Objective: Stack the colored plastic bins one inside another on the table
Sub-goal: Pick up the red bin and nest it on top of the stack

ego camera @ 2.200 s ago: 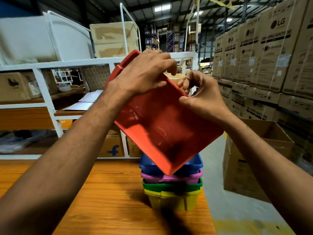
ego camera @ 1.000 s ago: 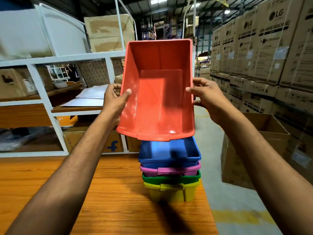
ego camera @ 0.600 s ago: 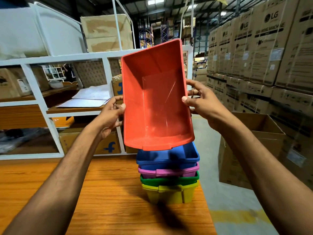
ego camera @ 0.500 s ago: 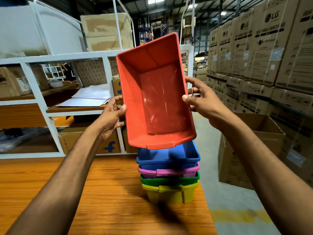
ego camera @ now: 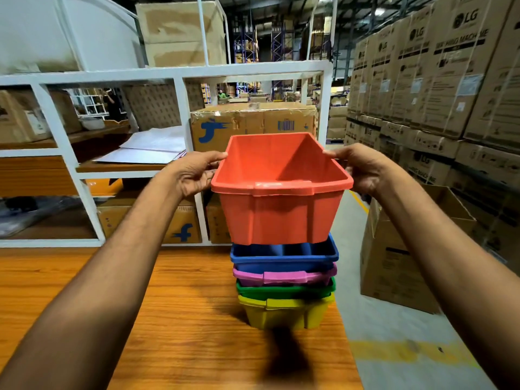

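I hold a red bin upright, mouth up, between both hands. My left hand grips its left rim and my right hand grips its right rim. Its bottom hangs just above, perhaps slightly inside, the blue bin. The blue bin tops a nested stack: under it a pink bin, a green bin, and a yellow bin at the bottom. The stack stands near the right edge of the wooden table.
A white shelf rack with cardboard boxes and papers stands behind the table. An open cardboard box sits on the floor to the right. Tall stacks of cartons line the right side.
The red bin was tilted with its mouth toward me and held high. Now it is level, mouth up, and lowered onto the top of the stack. Both hands moved down with it.
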The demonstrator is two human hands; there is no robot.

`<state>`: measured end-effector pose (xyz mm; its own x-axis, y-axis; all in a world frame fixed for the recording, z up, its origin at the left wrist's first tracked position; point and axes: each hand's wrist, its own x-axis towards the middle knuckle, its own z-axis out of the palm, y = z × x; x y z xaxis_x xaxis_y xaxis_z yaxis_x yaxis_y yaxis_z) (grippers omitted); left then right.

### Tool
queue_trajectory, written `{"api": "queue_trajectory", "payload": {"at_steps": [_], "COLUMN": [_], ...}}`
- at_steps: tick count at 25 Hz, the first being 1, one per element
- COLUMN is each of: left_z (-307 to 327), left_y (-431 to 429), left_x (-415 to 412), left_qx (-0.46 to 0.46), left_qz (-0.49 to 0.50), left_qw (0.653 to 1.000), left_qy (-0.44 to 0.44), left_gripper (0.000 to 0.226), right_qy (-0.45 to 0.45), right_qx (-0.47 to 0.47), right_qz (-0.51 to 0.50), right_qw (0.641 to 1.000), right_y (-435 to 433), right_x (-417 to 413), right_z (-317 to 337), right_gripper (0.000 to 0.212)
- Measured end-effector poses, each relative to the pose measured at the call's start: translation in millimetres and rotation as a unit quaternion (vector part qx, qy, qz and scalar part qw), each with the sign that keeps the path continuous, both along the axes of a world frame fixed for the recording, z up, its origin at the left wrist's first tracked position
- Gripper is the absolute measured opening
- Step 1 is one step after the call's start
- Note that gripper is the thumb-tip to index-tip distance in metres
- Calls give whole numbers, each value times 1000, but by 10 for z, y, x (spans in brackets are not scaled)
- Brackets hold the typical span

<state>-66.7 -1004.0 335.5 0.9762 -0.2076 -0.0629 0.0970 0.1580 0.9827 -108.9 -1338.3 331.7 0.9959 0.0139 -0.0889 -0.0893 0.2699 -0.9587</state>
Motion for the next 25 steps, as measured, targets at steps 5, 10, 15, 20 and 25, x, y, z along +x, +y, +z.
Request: {"api": "queue_trajectory", "payload": {"at_steps": [5, 10, 15, 20, 25], "left_z": [-274, -522, -715, -1007, -1151], "left_y": [-70, -116, -194, -259, -239], "left_x": [107, 210, 255, 292, 324], "left_qx": [-21, 2, 27, 79, 84], "left_qz": [-4, 2, 19, 44, 75], "left_qw": [998, 997, 995, 990, 989], "left_qy": [64, 83, 93, 104, 95], "left_gripper": [8, 30, 24, 22, 9], "right_qy": [48, 77, 99, 119, 95], "right_qx": [12, 3, -31, -112, -147], "right_qz": [-12, -16, -43, -63, -98], "right_qw": [999, 997, 994, 985, 980], "right_y": [-37, -67, -93, -88, -51], "right_x": [128, 230, 272, 258, 258], "right_z": [-261, -483, -721, -950, -1037], "right_gripper": [14, 7, 13, 6, 24]}}
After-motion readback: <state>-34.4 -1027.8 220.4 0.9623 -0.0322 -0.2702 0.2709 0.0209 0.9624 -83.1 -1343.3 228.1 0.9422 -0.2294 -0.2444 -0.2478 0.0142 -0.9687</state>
